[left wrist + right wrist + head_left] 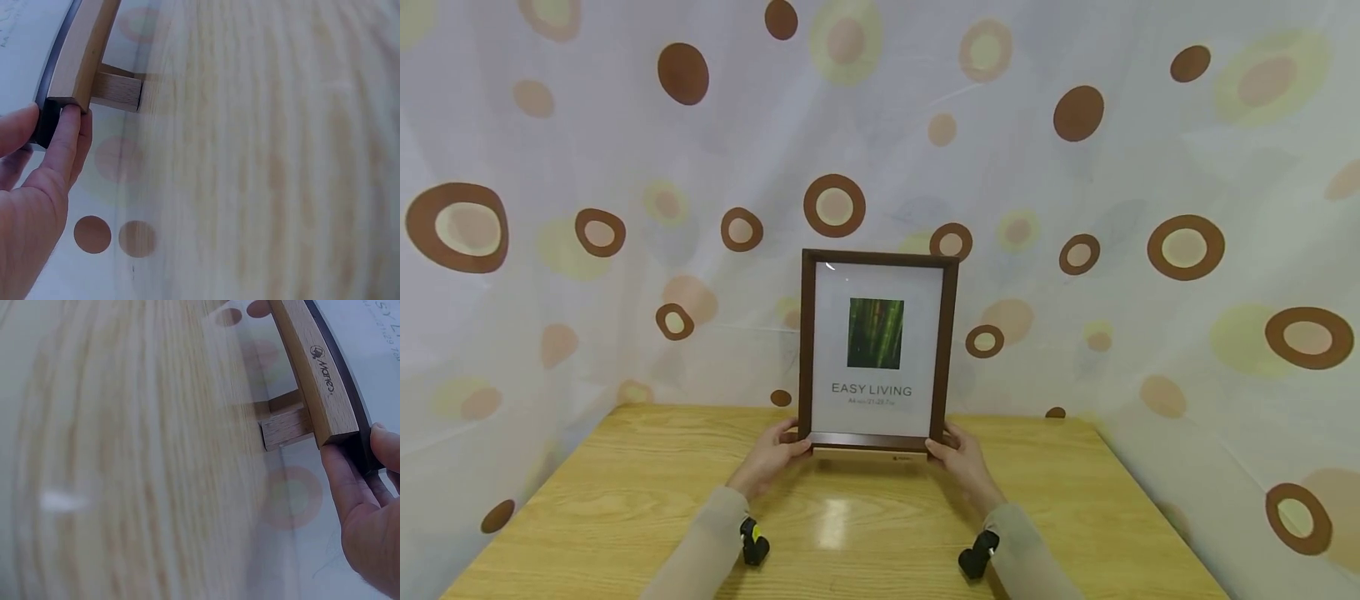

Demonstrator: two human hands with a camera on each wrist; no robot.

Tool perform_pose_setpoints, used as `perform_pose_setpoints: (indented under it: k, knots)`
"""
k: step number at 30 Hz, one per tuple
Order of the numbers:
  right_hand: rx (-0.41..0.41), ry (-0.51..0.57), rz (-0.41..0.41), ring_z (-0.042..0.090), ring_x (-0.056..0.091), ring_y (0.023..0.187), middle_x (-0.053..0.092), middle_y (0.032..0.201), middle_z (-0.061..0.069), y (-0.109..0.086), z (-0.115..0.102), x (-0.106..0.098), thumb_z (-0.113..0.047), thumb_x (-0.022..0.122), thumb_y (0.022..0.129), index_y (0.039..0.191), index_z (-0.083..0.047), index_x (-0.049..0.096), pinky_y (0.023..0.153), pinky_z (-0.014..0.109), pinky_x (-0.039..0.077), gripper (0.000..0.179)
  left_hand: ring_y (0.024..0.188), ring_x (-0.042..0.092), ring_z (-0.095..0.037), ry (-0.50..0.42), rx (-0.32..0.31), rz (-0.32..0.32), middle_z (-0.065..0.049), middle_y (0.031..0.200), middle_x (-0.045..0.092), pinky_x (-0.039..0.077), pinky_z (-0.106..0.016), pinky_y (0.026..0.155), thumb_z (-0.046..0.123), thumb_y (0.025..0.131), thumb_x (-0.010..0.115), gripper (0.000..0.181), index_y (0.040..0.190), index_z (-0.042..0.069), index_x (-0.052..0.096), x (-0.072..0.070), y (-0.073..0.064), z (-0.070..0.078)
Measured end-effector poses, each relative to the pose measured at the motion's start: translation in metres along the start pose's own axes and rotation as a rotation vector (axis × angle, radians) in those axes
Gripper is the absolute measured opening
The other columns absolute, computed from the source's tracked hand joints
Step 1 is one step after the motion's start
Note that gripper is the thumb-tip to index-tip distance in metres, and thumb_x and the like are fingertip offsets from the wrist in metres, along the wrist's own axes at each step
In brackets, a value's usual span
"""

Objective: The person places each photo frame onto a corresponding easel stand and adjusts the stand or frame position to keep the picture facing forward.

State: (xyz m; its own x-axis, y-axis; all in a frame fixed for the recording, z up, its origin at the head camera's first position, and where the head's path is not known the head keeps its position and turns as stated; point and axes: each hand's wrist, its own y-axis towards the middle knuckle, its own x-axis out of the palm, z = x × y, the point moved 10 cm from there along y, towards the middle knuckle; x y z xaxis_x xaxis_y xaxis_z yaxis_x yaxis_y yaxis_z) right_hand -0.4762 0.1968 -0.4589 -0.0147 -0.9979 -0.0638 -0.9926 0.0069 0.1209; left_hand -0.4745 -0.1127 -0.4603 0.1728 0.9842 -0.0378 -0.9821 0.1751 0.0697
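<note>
A dark brown picture frame with a white "EASY LIVING" insert and a small green picture stands upright, tilted slightly back, at mid-table. Its bottom edge is at the pale wooden ledge of a small stand. My left hand grips the frame's lower left corner, thumb in front, with fingers under the ledge end in the left wrist view. At the lower right corner my right hand holds the frame the same way. In the right wrist view the ledge bears dark lettering, and a short wooden leg reaches the table.
A light wood-grain table lies under the stand. Behind and at both sides hangs a white curtain with brown and pale dots and rings. Small black devices are strapped at both wrists.
</note>
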Motion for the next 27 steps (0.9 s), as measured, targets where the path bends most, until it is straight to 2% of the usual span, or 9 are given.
perform_pose_setpoints:
  k: [6,12,19,27]
  knots:
    - [-0.018,-0.013,-0.003,0.028,0.064,0.108,0.058,0.129,0.030,-0.0003,-0.0027,-0.0005,-0.002,0.060,0.095,0.146,0.000,0.044,0.086,0.040,0.059,0.053,0.101,0.064,-0.023,-0.005,0.006,-0.001,-0.031,0.125,0.053,0.052,-0.044,0.099,-0.005,0.095,0.055,0.051,0.143,-0.008,0.039,-0.0006,0.0004,-0.0015]
    - [-0.024,0.006,-0.006,0.030,0.063,0.111,0.057,0.132,0.030,-0.0008,-0.0038,-0.0007,-0.001,0.059,0.096,0.146,0.000,0.043,0.088,0.041,0.058,0.053,0.099,0.065,-0.022,0.025,0.002,0.016,-0.026,0.120,0.059,0.054,-0.042,0.096,-0.004,0.095,0.058,0.047,0.140,-0.005,0.046,-0.0022,0.0027,-0.0027]
    - [-0.002,0.008,-0.004,0.032,0.062,0.113,0.055,0.134,0.031,-0.0005,-0.0021,0.0007,-0.002,0.061,0.095,0.147,0.002,0.040,0.089,0.041,0.058,0.057,0.099,0.065,-0.023,0.036,0.008,0.027,-0.026,0.120,0.060,0.054,-0.043,0.096,-0.003,0.094,0.059,0.046,0.139,-0.005,0.048,-0.0043,-0.0004,-0.0009]
    - [0.015,-0.015,-0.011,0.039,0.056,0.122,0.051,0.139,0.030,-0.0017,0.0015,0.0005,-0.005,0.062,0.095,0.149,0.000,0.037,0.092,0.041,0.056,0.060,0.103,0.065,-0.026,0.042,0.012,-0.007,-0.028,0.122,0.058,0.053,-0.044,0.098,-0.001,0.095,0.058,0.048,0.141,-0.005,0.044,-0.0025,-0.0007,0.0000]
